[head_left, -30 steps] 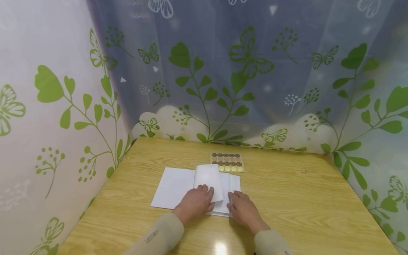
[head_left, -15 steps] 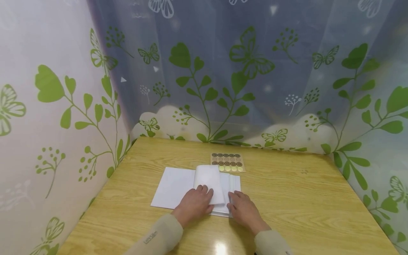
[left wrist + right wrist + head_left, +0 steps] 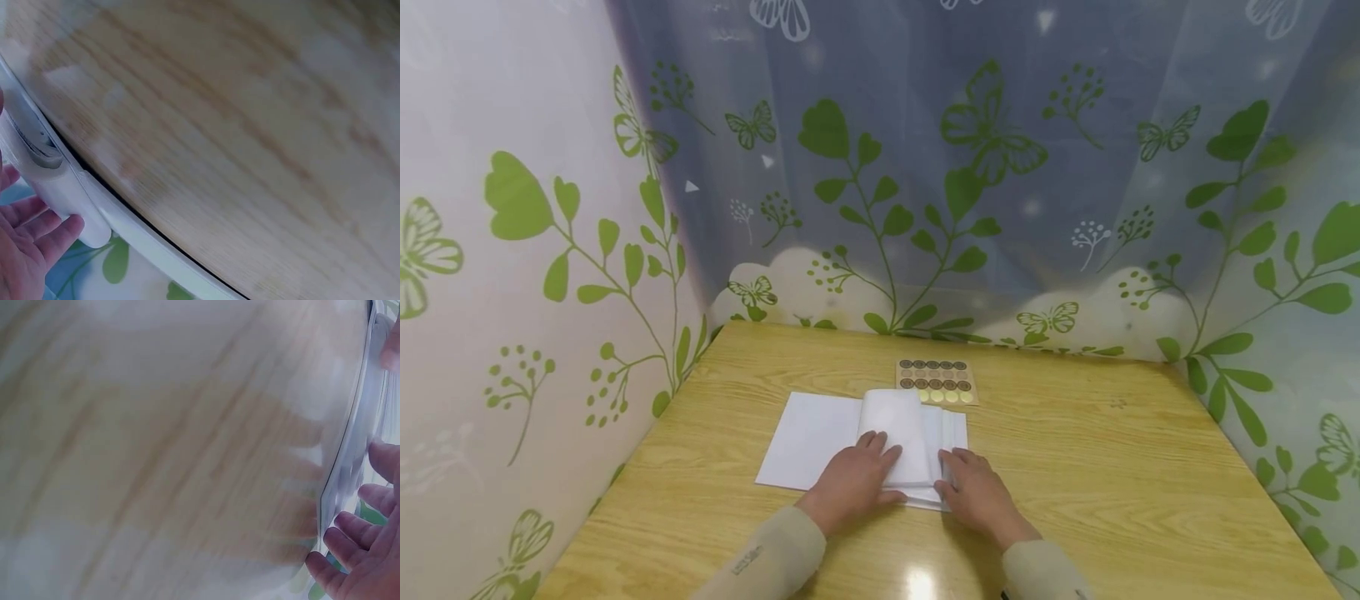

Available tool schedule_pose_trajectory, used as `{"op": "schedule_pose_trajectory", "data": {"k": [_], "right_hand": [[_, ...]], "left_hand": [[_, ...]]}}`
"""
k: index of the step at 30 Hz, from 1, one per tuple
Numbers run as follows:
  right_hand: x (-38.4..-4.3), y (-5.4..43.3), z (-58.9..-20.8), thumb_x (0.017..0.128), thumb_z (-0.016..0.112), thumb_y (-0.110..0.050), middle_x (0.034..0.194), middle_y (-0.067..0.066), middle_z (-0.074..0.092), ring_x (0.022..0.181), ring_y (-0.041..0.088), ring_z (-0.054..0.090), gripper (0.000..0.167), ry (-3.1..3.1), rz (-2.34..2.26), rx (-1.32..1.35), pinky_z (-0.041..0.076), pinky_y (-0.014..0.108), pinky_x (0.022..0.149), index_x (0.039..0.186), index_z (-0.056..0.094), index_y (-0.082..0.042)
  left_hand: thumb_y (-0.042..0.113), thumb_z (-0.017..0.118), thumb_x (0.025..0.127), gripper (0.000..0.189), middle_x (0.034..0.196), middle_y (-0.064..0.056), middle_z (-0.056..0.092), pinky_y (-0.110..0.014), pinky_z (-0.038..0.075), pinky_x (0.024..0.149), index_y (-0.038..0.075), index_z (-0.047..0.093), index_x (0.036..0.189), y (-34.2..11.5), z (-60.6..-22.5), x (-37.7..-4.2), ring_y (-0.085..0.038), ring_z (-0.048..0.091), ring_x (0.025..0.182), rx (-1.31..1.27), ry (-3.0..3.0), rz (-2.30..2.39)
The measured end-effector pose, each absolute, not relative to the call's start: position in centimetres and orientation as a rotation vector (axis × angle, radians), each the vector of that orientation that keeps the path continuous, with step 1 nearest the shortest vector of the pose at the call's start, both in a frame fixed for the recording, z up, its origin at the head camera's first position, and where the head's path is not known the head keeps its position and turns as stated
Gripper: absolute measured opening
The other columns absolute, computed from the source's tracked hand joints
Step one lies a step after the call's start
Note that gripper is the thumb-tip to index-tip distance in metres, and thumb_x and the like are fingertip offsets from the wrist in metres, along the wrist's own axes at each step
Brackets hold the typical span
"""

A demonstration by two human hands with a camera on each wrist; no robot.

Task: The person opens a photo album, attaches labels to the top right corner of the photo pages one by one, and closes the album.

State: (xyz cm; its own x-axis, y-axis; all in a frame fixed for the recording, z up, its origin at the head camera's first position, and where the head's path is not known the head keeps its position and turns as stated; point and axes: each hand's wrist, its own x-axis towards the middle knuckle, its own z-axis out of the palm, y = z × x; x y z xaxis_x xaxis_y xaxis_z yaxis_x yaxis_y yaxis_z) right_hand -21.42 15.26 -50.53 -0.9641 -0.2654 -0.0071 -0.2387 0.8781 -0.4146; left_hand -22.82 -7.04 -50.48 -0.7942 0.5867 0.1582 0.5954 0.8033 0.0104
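An open book with blank white pages (image 3: pixel 808 440) lies on the wooden table. Near its middle, a bent-over leaf or group of leaves (image 3: pixel 892 417) curves up from the spine and folds toward the right. My left hand (image 3: pixel 852 482) rests on this curved paper with fingers extended and thumb spread at the near edge. At the right side of the book, my right hand (image 3: pixel 981 492) touches the page edges with loosely bent fingers. In the left wrist view, fingers (image 3: pixel 59 237) lie against the rounded paper. Spread fingertips (image 3: pixel 328 537) meet the book's edge in the right wrist view.
Just behind the book lies a brown sheet of round stickers (image 3: pixel 936 375), dark, tan and gold, partly overlapped by the curved paper in this view. Patterned curtains (image 3: pixel 917 208) with leaves and butterflies enclose the table (image 3: pixel 1112 467) at the back and both sides.
My left hand has shifted slightly left and its fingers have spread and flattened. The curved paper has come down toward the right. My right hand stays at the book's right edge.
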Motion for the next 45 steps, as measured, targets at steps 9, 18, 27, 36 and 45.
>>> {"op": "schedule_pose_trajectory", "data": {"k": [9,18,27,36,45], "right_hand": [[-21.43,15.27,-50.57,0.099,0.055,-0.018,0.143,0.026,0.047,0.133,0.045,0.041,0.043,2.981,-0.645,-0.384,0.033,0.061,0.109,0.139,0.054,-0.002],[-21.35,15.31,-50.66,0.100,0.053,-0.017,0.144,0.026,0.046,0.134,0.045,0.041,0.043,2.983,-0.667,-0.388,0.033,0.060,0.110,0.140,0.053,-0.002],[-21.35,15.22,-50.55,0.100,0.052,-0.020,0.145,0.025,0.045,0.136,0.044,0.039,0.047,2.963,-0.637,-0.352,0.032,0.060,0.110,0.142,0.050,0.001],[-21.24,14.87,-50.39,0.101,0.049,-0.023,0.141,0.026,0.048,0.132,0.044,0.043,0.045,3.008,-0.577,-0.353,0.036,0.060,0.107,0.138,0.053,0.002],[-21.04,14.69,-50.60,0.095,0.064,-0.032,0.140,0.029,0.047,0.129,0.048,0.044,0.056,3.061,-0.581,-0.430,0.037,0.063,0.104,0.137,0.052,0.003]], "left_hand": [[0.059,0.058,0.092,0.068,0.139,-0.019,0.052,-0.042,0.052,0.095,0.008,0.055,0.138,-7.25,-50.19,-22.94,-0.033,0.049,0.129,-0.932,-2.833,-0.143],[0.056,0.056,0.095,0.065,0.136,-0.020,0.054,-0.041,0.054,0.093,0.006,0.055,0.136,-7.29,-50.17,-22.85,-0.033,0.051,0.127,-0.930,-2.808,-0.134],[0.062,0.057,0.092,0.073,0.139,-0.021,0.052,-0.042,0.053,0.095,0.006,0.054,0.138,-7.09,-50.36,-22.93,-0.034,0.050,0.128,-0.929,-2.822,-0.136],[0.063,0.059,0.090,0.075,0.139,-0.020,0.052,-0.041,0.052,0.096,0.006,0.053,0.139,-7.27,-49.95,-22.81,-0.033,0.050,0.129,-0.930,-2.820,-0.132],[0.052,0.058,0.096,0.063,0.136,-0.021,0.055,-0.042,0.053,0.094,0.004,0.054,0.136,-7.56,-49.70,-22.75,-0.032,0.053,0.126,-0.927,-2.789,-0.215]]}}
